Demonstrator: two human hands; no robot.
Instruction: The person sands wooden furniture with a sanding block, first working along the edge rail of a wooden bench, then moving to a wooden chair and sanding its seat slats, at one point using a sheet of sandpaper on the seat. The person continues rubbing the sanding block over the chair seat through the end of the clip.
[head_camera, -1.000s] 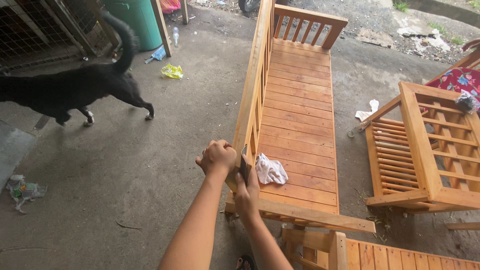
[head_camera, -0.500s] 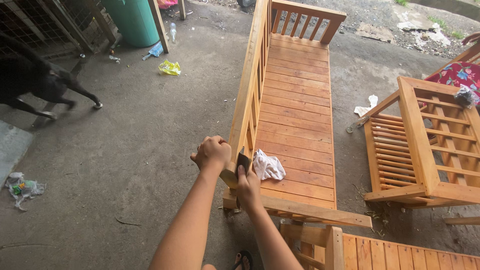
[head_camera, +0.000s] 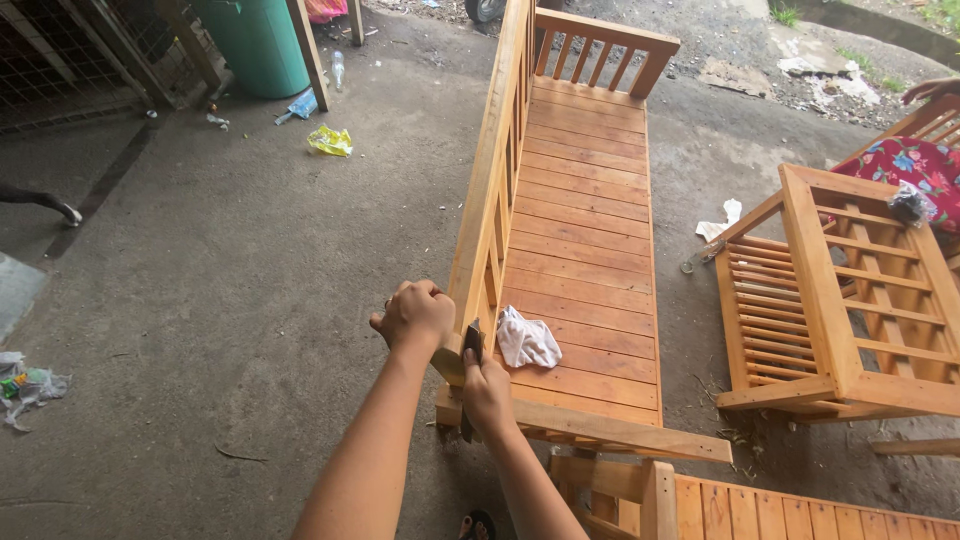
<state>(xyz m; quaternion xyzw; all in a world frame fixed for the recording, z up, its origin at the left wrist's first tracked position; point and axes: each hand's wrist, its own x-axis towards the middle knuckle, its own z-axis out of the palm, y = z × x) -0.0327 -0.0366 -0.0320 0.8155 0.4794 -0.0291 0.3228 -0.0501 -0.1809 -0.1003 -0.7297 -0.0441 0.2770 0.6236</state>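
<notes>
A long slatted wooden bench (head_camera: 580, 230) is seen running from 6 o'clock towards 12 o'clock across the concrete floor (head_camera: 230, 280). The near end of its top back rail (head_camera: 488, 190) is gripped by the left hand (head_camera: 415, 315), whose fingers are curled shut over the wood. Just at 4 o'clock from it, the right hand (head_camera: 487, 392) is closed around a small dark tool (head_camera: 472, 345), held upright against the rail's end post; what kind of tool it is cannot be told, its head being small and partly hidden.

A crumpled white rag (head_camera: 527, 340) is left on the seat slats, just at 3 o'clock of the hands. A smaller wooden frame (head_camera: 830, 290) is set on its side at 3 o'clock, well apart, and a green barrel (head_camera: 255, 40) stands at 11 o'clock.

The step is judged best done if the rail is kept steadied by the left hand, the tool is pressed flat to the wood and drawn with the grain, and the fingers are kept clear of the tool's path.
</notes>
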